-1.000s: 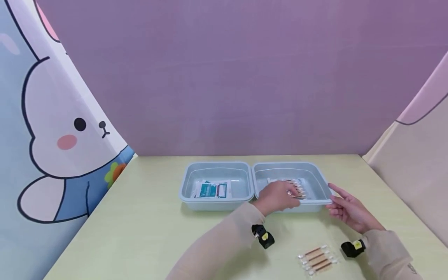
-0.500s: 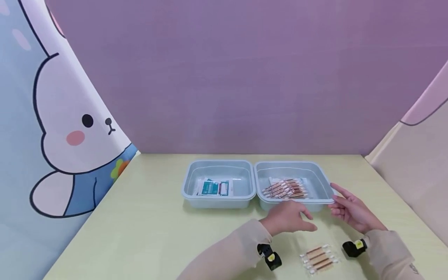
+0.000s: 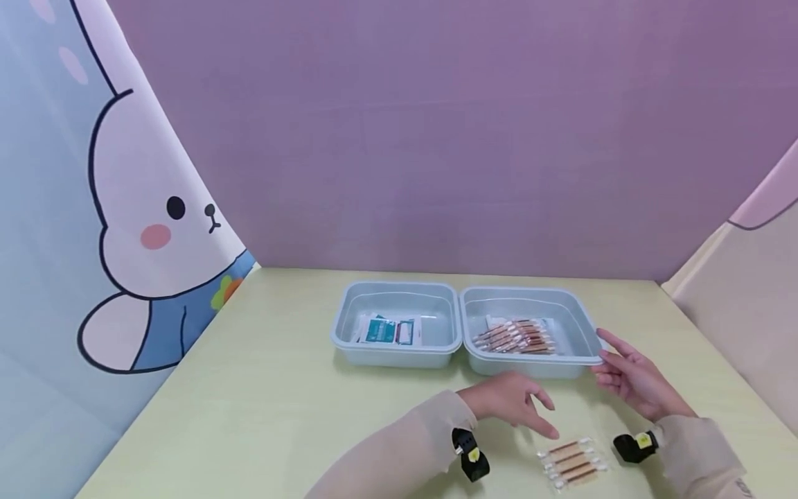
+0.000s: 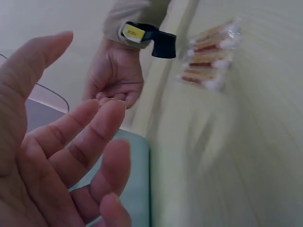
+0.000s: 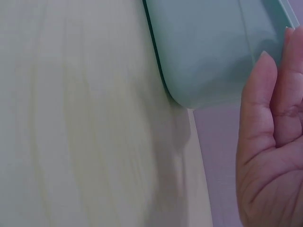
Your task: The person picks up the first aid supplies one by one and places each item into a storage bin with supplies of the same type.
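In the head view, my left hand is in front of the right-hand basin, holding nothing, with thumb and fingers apart. Its fingertips point toward a clear packet of brown-stemmed cotton swabs lying flat on the table. The left wrist view shows the swab packet beyond the spread fingers. My right hand grips the front right corner of the pale blue plastic basin, and in the right wrist view its fingers lie along the basin wall. More swab packets are heaped inside that basin.
A second pale blue basin stands directly to the left, holding small teal-and-white packets. Both basins sit on the light yellow-green table, before a purple backdrop. A rabbit-print cloth hangs at the left.
My left hand has come out of the right-hand basin, empty, and moved toward the person, near the loose swab packet. My right hand has stayed at the basin's corner. The head view has shifted slightly.
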Motion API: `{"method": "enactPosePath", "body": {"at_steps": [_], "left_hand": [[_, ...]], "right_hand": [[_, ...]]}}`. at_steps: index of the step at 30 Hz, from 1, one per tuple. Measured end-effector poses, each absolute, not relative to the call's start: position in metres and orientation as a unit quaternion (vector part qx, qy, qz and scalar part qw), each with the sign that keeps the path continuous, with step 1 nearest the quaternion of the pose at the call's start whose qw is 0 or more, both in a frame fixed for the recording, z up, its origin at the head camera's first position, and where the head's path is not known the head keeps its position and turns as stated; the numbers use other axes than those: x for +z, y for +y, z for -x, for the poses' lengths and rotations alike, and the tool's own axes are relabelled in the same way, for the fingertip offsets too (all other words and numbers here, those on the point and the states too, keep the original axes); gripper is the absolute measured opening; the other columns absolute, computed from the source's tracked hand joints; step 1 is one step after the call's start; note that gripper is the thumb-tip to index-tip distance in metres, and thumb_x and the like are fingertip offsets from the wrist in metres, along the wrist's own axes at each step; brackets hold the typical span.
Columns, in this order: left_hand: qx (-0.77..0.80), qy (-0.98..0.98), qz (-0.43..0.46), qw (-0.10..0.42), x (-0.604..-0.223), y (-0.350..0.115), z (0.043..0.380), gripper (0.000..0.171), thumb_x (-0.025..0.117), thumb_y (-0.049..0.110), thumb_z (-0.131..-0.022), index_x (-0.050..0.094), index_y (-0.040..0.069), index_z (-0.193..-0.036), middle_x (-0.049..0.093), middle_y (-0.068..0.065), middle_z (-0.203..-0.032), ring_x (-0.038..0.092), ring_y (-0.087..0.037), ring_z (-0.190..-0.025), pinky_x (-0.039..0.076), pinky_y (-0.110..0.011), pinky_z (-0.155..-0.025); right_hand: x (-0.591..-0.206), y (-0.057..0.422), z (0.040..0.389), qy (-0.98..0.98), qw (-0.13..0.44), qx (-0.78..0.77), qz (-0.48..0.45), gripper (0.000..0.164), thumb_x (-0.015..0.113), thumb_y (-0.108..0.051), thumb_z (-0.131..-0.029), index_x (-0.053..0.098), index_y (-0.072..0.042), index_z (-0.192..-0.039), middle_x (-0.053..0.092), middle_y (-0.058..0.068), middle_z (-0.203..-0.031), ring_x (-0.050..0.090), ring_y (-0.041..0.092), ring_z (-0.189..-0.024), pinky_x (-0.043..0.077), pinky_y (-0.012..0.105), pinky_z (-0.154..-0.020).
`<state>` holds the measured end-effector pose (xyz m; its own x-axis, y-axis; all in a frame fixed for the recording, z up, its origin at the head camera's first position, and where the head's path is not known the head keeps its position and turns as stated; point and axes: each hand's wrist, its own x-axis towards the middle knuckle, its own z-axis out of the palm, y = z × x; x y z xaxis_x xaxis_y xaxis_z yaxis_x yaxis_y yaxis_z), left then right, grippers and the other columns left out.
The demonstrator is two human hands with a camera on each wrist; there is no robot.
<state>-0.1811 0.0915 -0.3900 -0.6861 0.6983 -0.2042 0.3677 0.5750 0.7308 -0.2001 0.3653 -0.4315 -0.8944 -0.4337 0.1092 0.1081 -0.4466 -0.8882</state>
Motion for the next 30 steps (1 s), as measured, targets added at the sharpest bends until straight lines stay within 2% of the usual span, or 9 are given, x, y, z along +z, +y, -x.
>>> {"method": "enactPosePath", "body": {"at_steps": [5, 9, 12, 15, 17, 20, 21, 25, 30], "left_hand": [[0.202, 0.902, -0.325, 0.198, -0.396, 0.098, 0.181, 0.036, 0.081, 0.042, -0.073, 0.070, 0.032, -0.106, 0.061, 0.022, -0.069, 0.053, 0.007, -0.062, 0.039, -0.012, -0.059], [0.167, 0.917, -0.288, 0.222, -0.397, 0.105, 0.174, 0.027, 0.080, 0.045, -0.072, 0.069, 0.038, -0.096, 0.055, 0.025, -0.080, 0.055, 0.000, -0.057, 0.040, -0.018, -0.055], [0.163, 0.916, -0.270, 0.249, -0.399, 0.110, 0.169, 0.022, 0.079, 0.043, -0.074, 0.069, 0.037, -0.092, 0.055, 0.025, -0.082, 0.057, -0.006, -0.053, 0.041, -0.021, -0.054], [0.144, 0.918, -0.269, 0.253, -0.403, 0.117, 0.164, 0.016, 0.079, 0.041, -0.075, 0.067, 0.033, -0.082, 0.053, 0.021, -0.067, 0.050, -0.004, -0.049, 0.038, -0.020, -0.051], [0.107, 0.928, -0.272, 0.231, -0.408, 0.121, 0.161, 0.026, 0.080, 0.042, -0.074, 0.059, 0.028, -0.065, 0.043, 0.016, -0.054, 0.039, -0.003, -0.045, 0.033, -0.021, -0.046], [0.048, 0.944, -0.267, 0.188, -0.415, 0.130, 0.156, 0.043, 0.082, 0.043, -0.068, 0.047, 0.022, -0.054, 0.036, 0.012, -0.050, 0.033, -0.007, -0.046, 0.031, -0.026, -0.046], [0.028, 0.949, -0.264, 0.173, -0.417, 0.133, 0.154, 0.048, 0.083, 0.044, -0.064, 0.043, 0.021, -0.052, 0.036, 0.011, -0.050, 0.033, -0.007, -0.047, 0.031, -0.027, -0.047], [-0.003, 0.957, -0.245, 0.153, -0.421, 0.141, 0.149, 0.038, 0.086, 0.046, -0.060, 0.054, 0.024, -0.057, 0.050, 0.013, -0.059, 0.044, -0.007, -0.055, 0.036, -0.031, -0.053], [0.021, 0.956, -0.240, 0.167, -0.421, 0.140, 0.151, 0.042, 0.084, 0.044, -0.064, 0.052, 0.020, -0.049, 0.047, 0.010, -0.050, 0.040, -0.009, -0.048, 0.037, -0.028, -0.049]], "right_hand": [[-0.431, 0.360, 0.200, 0.507, 0.143, -0.836, 0.152, 0.043, 0.038, -0.004, -0.103, 0.065, -0.032, -0.121, 0.072, 0.011, -0.085, 0.069, 0.013, -0.071, 0.054, 0.026, -0.069], [-0.431, 0.358, 0.200, 0.521, 0.124, -0.834, 0.133, 0.040, 0.042, -0.005, -0.102, 0.066, -0.032, -0.118, 0.072, 0.010, -0.082, 0.069, 0.011, -0.069, 0.054, 0.024, -0.066], [-0.432, 0.358, 0.199, 0.523, 0.114, -0.836, 0.118, 0.039, 0.044, -0.005, -0.102, 0.068, -0.032, -0.116, 0.072, 0.009, -0.081, 0.068, 0.011, -0.068, 0.054, 0.023, -0.065], [-0.434, 0.358, 0.197, 0.515, 0.110, -0.842, 0.118, 0.040, 0.044, -0.004, -0.101, 0.068, -0.031, -0.116, 0.072, 0.010, -0.081, 0.069, 0.012, -0.068, 0.054, 0.024, -0.065], [-0.436, 0.358, 0.196, 0.507, 0.110, -0.846, 0.124, 0.040, 0.043, -0.003, -0.102, 0.068, -0.030, -0.118, 0.072, 0.010, -0.081, 0.069, 0.012, -0.069, 0.054, 0.024, -0.066], [-0.438, 0.358, 0.197, 0.497, 0.116, -0.849, 0.136, 0.042, 0.040, -0.003, -0.102, 0.067, -0.030, -0.120, 0.072, 0.010, -0.082, 0.069, 0.012, -0.070, 0.054, 0.024, -0.066], [-0.438, 0.358, 0.197, 0.497, 0.118, -0.849, 0.137, 0.043, 0.039, -0.003, -0.102, 0.067, -0.030, -0.120, 0.072, 0.010, -0.082, 0.069, 0.012, -0.070, 0.054, 0.024, -0.067], [-0.437, 0.360, 0.198, 0.501, 0.125, -0.845, 0.140, 0.045, 0.037, -0.002, -0.103, 0.066, -0.032, -0.121, 0.072, 0.009, -0.083, 0.068, 0.011, -0.069, 0.054, 0.023, -0.067], [-0.436, 0.362, 0.198, 0.503, 0.127, -0.843, 0.143, 0.044, 0.038, -0.003, -0.103, 0.066, -0.031, -0.121, 0.072, 0.009, -0.083, 0.068, 0.011, -0.070, 0.054, 0.024, -0.067]]}}
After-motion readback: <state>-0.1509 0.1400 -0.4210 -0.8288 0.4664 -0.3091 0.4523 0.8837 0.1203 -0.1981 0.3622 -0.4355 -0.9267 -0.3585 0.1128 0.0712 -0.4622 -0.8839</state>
